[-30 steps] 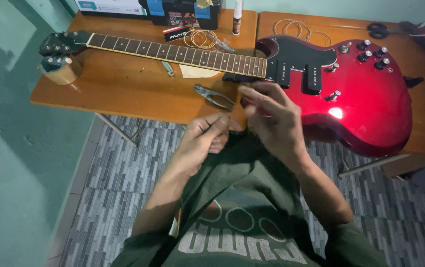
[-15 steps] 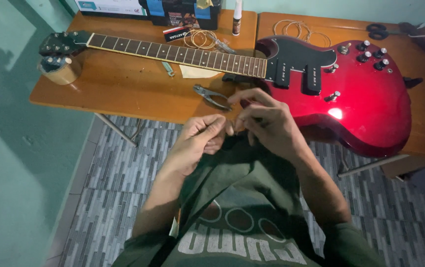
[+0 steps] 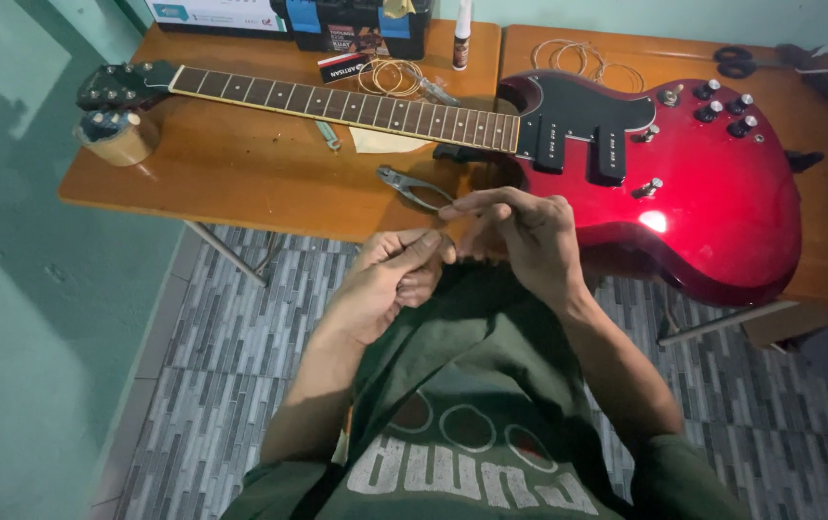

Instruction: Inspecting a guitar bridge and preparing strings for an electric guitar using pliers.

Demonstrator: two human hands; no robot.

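My left hand [image 3: 390, 279] and my right hand [image 3: 525, 236] are held close together in front of my chest, just off the near edge of the wooden table [image 3: 240, 169]. The fingertips of both hands are pinched; whatever lies between them is too thin to see. A red electric guitar [image 3: 712, 193] with no strings lies flat across the table, its neck [image 3: 337, 101] running left to the headstock [image 3: 120, 85]. Pliers [image 3: 414, 186] lie on the table right beyond my fingers.
A tape roll [image 3: 117, 137] sits under the headstock. Coiled strings [image 3: 390, 75] lie behind the neck, and more coils [image 3: 578, 60] by the guitar body. A small bottle [image 3: 462, 34], a black box [image 3: 356, 24] and scissors [image 3: 741, 60] stand at the back. Grey tiled floor lies below.
My right hand has lowered a little and drawn closer to my left hand. The fingers of both hands have shifted while staying pinched together.
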